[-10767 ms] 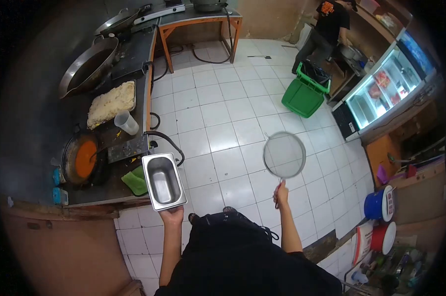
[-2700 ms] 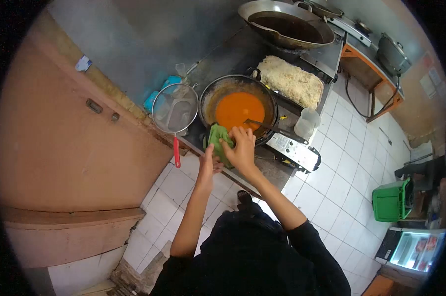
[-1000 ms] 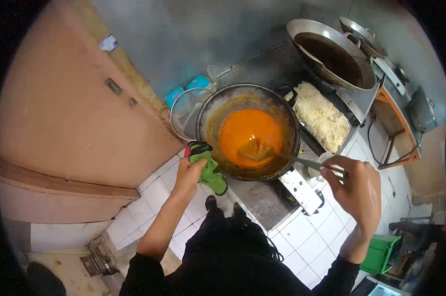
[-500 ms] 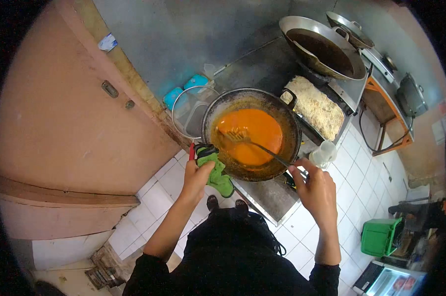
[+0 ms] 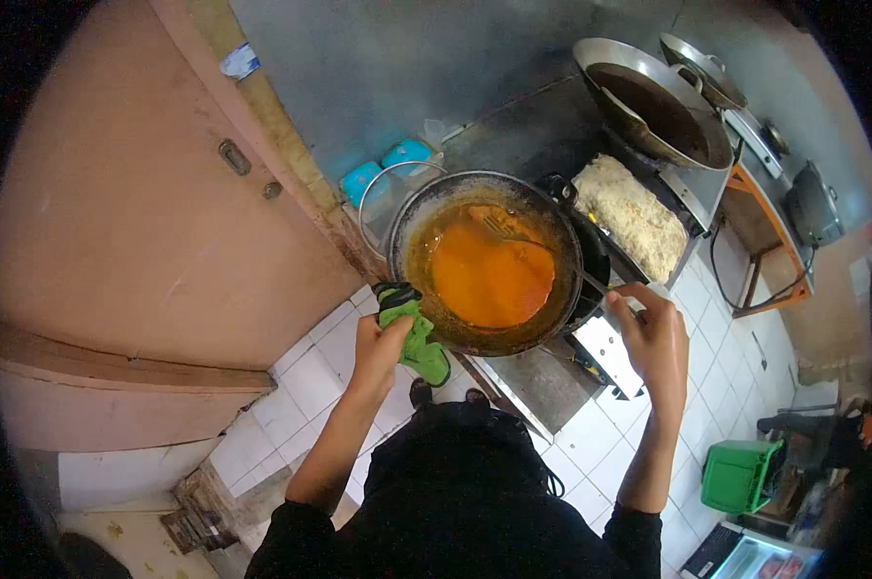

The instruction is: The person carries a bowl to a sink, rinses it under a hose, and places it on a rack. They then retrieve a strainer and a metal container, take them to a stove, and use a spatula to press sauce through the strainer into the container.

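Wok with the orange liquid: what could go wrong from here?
Tipping: only the left hand steadies the wok, at one side through a green cloth; a slip might spill the orange liquid.
Splashing: the spatula in the right hand is in the liquid; a fast stroke may slop it over.

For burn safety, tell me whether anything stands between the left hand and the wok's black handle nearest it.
Yes: the bunched green cloth sits between the left hand and the handle, whose black part shows just above the cloth.
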`<state>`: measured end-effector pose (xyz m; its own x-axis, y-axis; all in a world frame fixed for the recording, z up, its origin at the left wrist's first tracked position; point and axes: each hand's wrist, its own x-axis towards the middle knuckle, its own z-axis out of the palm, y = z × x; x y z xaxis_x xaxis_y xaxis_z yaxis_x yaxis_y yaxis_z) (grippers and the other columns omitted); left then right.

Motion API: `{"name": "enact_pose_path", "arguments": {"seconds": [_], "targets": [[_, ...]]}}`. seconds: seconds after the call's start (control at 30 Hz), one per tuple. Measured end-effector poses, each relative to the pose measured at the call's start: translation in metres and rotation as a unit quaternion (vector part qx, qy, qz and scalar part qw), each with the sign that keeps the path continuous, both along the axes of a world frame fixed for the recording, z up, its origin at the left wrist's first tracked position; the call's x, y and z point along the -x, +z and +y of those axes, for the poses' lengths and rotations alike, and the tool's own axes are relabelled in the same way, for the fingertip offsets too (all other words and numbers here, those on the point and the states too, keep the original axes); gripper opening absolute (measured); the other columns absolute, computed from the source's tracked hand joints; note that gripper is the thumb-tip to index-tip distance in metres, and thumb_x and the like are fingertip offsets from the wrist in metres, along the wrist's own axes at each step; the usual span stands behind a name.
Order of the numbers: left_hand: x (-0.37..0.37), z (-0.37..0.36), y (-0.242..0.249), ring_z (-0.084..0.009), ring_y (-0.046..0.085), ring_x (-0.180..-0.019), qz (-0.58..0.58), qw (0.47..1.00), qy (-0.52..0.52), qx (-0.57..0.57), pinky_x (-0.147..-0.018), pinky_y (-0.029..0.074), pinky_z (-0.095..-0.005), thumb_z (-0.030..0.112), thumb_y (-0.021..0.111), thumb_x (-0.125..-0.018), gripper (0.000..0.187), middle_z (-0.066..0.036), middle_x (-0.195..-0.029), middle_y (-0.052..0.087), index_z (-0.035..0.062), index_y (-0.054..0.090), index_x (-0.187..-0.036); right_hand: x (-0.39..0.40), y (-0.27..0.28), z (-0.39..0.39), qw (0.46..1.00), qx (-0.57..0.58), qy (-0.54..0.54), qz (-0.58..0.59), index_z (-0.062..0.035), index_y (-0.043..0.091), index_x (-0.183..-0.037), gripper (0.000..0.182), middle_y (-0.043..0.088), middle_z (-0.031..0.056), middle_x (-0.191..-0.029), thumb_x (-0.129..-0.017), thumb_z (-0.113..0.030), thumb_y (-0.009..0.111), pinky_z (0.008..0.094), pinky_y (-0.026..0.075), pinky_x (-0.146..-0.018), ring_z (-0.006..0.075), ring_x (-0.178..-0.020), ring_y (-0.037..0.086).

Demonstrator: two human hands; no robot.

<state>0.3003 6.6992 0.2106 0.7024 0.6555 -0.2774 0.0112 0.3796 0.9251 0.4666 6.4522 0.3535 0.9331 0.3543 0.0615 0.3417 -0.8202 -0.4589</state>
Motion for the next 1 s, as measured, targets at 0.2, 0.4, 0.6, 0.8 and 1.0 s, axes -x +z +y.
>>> {"name": "enact_pose_path", "arguments": {"seconds": [0.2,0.4,0.6,0.8,1.0], "targets": [[0.019,0.014,0.015,-0.0155,0.063,-0.072,0.029,0.997,0.066,0.000,-0.064,0.050,-0.0287,0.006,0.056,-0.082,0.015,-0.009,-0.081,0.066,-0.0029,0.064,-0.091,0.004,-0.023,0.041,0.994,-0.036,0.093,-0.034,-0.0114,0.068,-0.090,0.022,0.060,0.0163,-0.057,-0.086,-0.032,0.062,0.0418,0.046,-0.052,0.0339,-0.053,0.061],[0.039,0.026,0.029,-0.0167,0.063,-0.071,0.020,0.989,0.139,-0.045,-0.065,0.050,-0.0298,0.005,0.057,-0.082,0.014,-0.010,-0.082,0.066,-0.0034,0.064,-0.091,0.018,-0.022,0.072,0.982,-0.027,0.188,-0.001,-0.0127,0.070,-0.088,0.021,0.059,0.0158,-0.053,-0.084,-0.033,0.063,0.0390,0.047,-0.051,0.0315,-0.051,0.062],[0.052,0.048,0.030,-0.0162,0.062,-0.075,0.019,0.971,0.235,-0.045,-0.067,0.050,-0.0297,0.005,0.059,-0.082,0.016,-0.009,-0.087,0.064,-0.0024,0.060,-0.097,0.025,-0.014,0.093,0.974,-0.001,0.226,0.008,-0.0113,0.070,-0.088,0.024,0.056,0.0155,-0.049,-0.082,-0.034,0.065,0.0380,0.046,-0.049,0.0308,-0.048,0.060],[0.067,0.089,-0.001,-0.0163,0.060,-0.078,-0.014,0.959,0.275,-0.060,-0.069,0.049,-0.0296,0.004,0.059,-0.082,0.018,-0.009,-0.090,0.062,-0.0027,0.057,-0.099,0.014,-0.023,0.109,0.976,-0.024,0.217,-0.007,-0.0066,0.068,-0.084,0.028,0.056,0.0136,-0.053,-0.078,-0.034,0.070,0.0378,0.041,-0.048,0.0290,-0.048,0.057],[0.064,0.112,0.001,-0.0186,0.060,-0.086,0.097,0.937,0.322,-0.092,-0.075,0.050,-0.0316,0.009,0.061,-0.083,0.030,-0.013,-0.100,0.060,-0.0040,0.050,-0.108,-0.033,-0.022,0.146,0.964,-0.053,0.254,-0.062,-0.0056,0.066,-0.081,0.030,0.055,0.0126,-0.054,-0.077,-0.035,0.070,0.0377,0.040,-0.049,0.0297,-0.050,0.056]]}}
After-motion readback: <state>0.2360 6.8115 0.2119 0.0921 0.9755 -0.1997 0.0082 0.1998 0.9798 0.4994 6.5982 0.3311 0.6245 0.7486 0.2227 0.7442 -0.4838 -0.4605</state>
